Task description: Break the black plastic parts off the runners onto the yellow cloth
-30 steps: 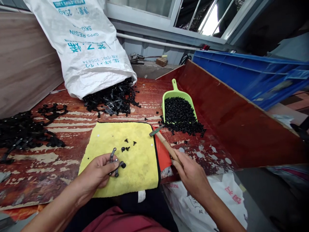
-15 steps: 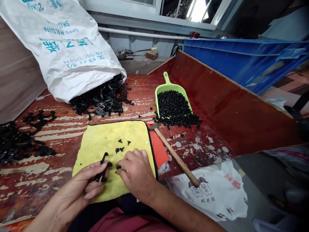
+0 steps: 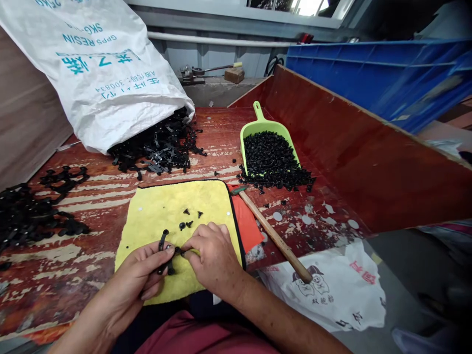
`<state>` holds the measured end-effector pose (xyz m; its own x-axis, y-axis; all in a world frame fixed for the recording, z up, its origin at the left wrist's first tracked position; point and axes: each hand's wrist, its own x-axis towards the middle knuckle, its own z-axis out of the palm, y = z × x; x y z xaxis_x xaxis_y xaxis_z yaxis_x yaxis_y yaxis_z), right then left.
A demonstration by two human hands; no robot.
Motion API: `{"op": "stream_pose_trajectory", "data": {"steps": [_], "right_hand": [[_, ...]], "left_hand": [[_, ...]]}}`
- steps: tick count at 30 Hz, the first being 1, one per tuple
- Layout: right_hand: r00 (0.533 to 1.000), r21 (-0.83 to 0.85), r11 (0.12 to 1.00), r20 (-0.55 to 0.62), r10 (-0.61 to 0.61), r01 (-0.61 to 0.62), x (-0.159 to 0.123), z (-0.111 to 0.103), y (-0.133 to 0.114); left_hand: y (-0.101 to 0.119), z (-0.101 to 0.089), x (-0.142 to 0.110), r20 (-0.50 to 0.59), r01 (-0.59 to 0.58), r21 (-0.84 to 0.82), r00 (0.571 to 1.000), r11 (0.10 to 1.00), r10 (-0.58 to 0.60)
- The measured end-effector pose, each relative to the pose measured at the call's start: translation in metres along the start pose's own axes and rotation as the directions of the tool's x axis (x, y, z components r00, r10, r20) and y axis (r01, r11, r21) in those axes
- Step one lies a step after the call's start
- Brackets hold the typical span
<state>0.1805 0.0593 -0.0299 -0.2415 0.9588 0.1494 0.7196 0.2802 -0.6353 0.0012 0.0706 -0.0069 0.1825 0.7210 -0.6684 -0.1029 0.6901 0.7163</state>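
Observation:
Between the thumb and fingers of my left hand (image 3: 142, 270) is a black branched plastic part (image 3: 163, 240), with round ends on its arms. My right hand (image 3: 212, 255) pinches a small black piece at the end of one arm; the fingertips partly hide it, and it looks like one of the small black pegs. Both hands are over the yellow cloth (image 3: 155, 201). Several loose black pegs (image 3: 189, 224) lie on the cloth just beyond my fingers. To the right, a hammer (image 3: 273, 233) with a wooden handle rests with its head at the cloth's edge.
A green dustpan (image 3: 260, 114) full of black pegs stands at the back right, some spilled before it. Black branched parts spill from a white sack (image 3: 121, 113); another pile (image 3: 33, 216) lies at left. A red-brown board (image 3: 350, 152) borders the right side, with a blue crate (image 3: 368, 78) behind.
My right hand has put down the hammer and moved left to the black branched part. Since half a second ago its fingertips and the part have come together.

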Motion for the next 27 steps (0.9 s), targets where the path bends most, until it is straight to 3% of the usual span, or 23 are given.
{"op": "stream_pose_trajectory", "data": {"steps": [4,10,27], "right_hand": [[1.000,-0.008,1.000,-0.016,-0.004,0.003,0.001,0.001,0.001],[1.000,-0.011,1.000,-0.021,-0.013,0.013,0.001,0.000,0.002],[0.999,-0.025,0.999,-0.040,-0.028,0.027,0.000,0.001,0.003]], "left_hand": [[-0.002,0.003,0.004,0.027,0.007,0.064,1.000,0.998,-0.008],[-0.009,0.006,0.006,-0.044,-0.028,0.173,0.998,0.985,0.036],[-0.004,0.009,0.002,-0.058,-0.018,0.229,0.998,0.973,0.032]]}}
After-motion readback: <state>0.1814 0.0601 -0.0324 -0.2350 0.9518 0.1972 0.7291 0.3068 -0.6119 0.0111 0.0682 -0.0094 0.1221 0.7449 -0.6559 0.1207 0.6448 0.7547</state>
